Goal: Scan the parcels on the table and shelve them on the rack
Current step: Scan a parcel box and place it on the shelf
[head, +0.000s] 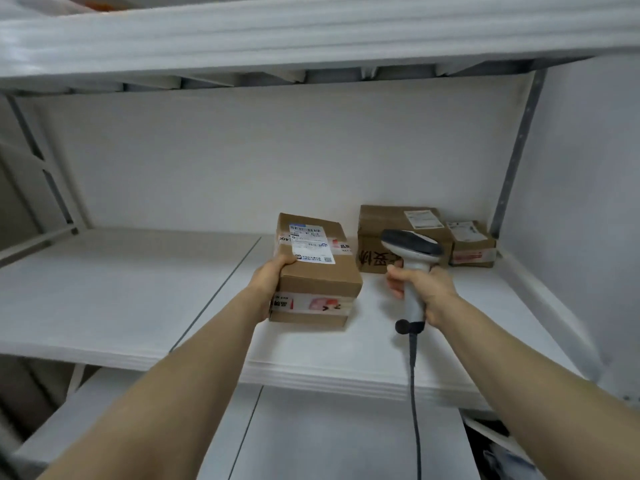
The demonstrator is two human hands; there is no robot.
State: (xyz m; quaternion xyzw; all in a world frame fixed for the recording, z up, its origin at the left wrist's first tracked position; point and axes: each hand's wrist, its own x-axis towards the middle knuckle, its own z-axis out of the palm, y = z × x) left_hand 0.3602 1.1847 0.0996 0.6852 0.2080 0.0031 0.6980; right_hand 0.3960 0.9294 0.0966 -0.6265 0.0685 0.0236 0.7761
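Note:
A brown cardboard parcel [317, 268] with a white shipping label on top sits over the middle shelf [121, 289] of the white rack. My left hand [272, 282] grips its left side, thumb on the top edge. My right hand [420, 285] holds a grey handheld barcode scanner [412, 252] by its handle, just right of the parcel, head pointing away from me. Its dark cable [414, 393] hangs down. Two more labelled cardboard parcels stand at the shelf's back right: a larger one [398, 223] partly hidden behind the scanner and a smaller one [471, 244].
The shelf's left half is bare white board with a seam [221, 282] running front to back. An upper shelf [311, 39] overhangs closely above. A lower shelf [311, 434] shows below. Grey uprights [516, 157] stand at the rack's back corners.

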